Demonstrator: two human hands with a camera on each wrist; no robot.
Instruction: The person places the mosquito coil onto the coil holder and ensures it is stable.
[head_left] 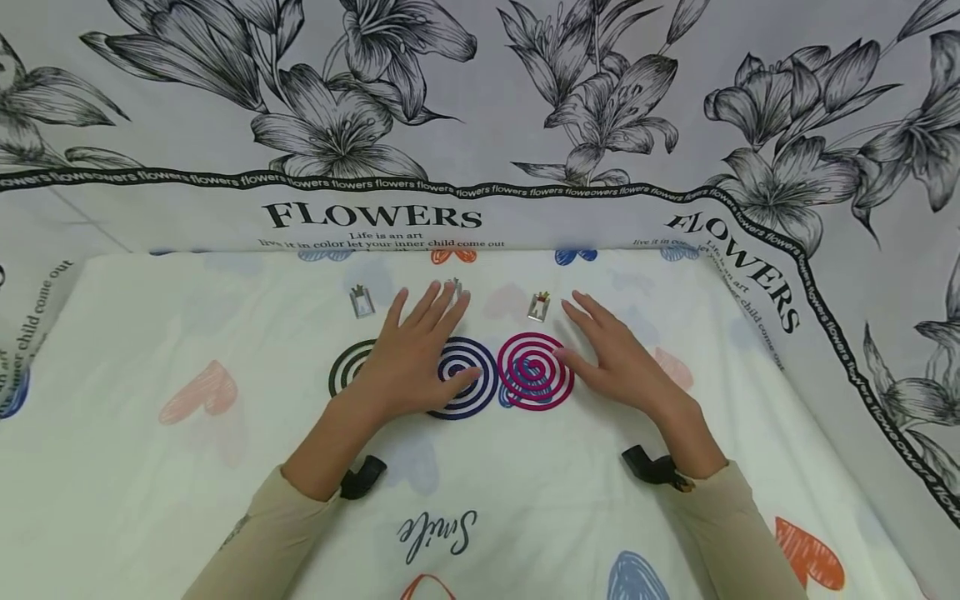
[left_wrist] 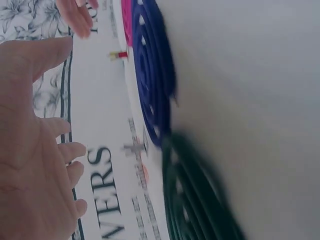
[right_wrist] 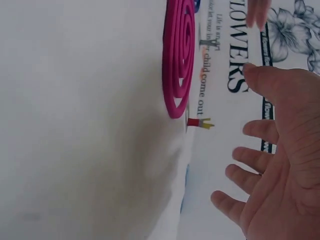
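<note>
Beige sleeves (head_left: 262, 533) nearest; both hands extended over three mosquito coils.
Left hand (head_left: 412, 358), fingers straight, partly covers the dark green coil (left_wrist: 197, 190) and blue coil (head_left: 459, 371) in the head view; right hand (head_left: 618, 354), fingers straight and spread, is at the right edge of the pink coil (head_left: 536, 372). Contact there cannot be confirmed. Coils lie in a row on white heart-print cloth (head_left: 570, 492). Beyond the row: left metal stand (head_left: 362, 302), middle metal stand (head_left: 456, 287), partly hidden by fingers, and right metal stand (head_left: 538, 307).
</note>
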